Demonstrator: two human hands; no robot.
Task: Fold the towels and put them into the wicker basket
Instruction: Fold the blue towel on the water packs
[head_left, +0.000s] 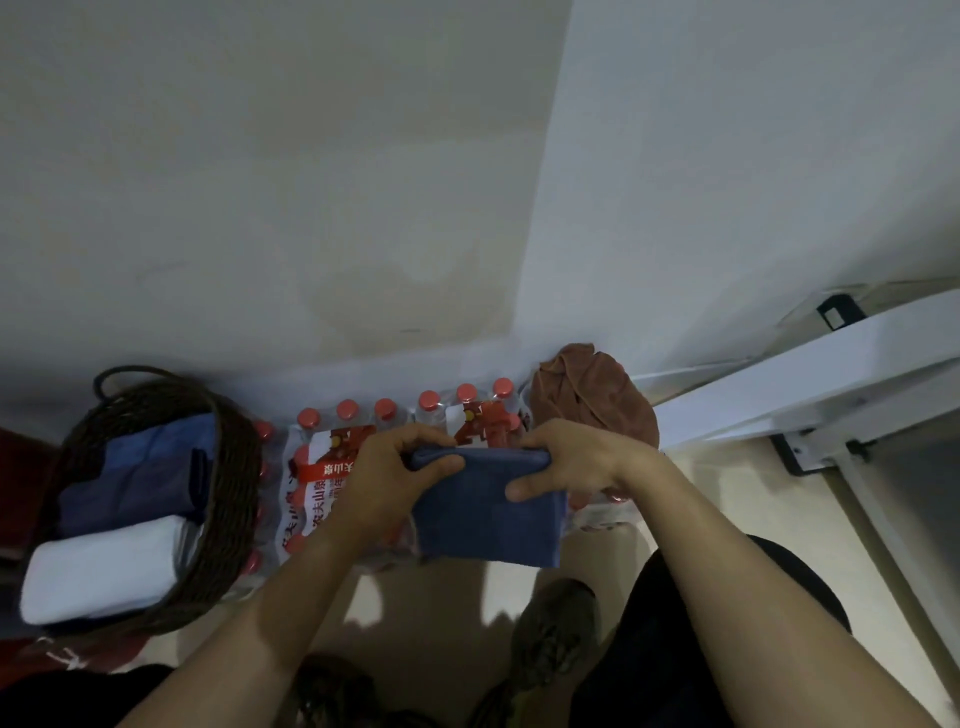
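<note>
A: Wicker basket (228, 499) at left, I see a white towel (98, 577) and blue ones inside. Hands?

B: Blue towel (488, 514) folded, over the bottles (311, 467). Left hand (400, 478) and right hand (576, 462) both pinch its top edge.

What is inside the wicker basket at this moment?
The wicker basket holds a folded white towel at its near end and folded blue towels behind it. Anything beneath them, and the basket's floor, is covered and cannot be seen.
</note>
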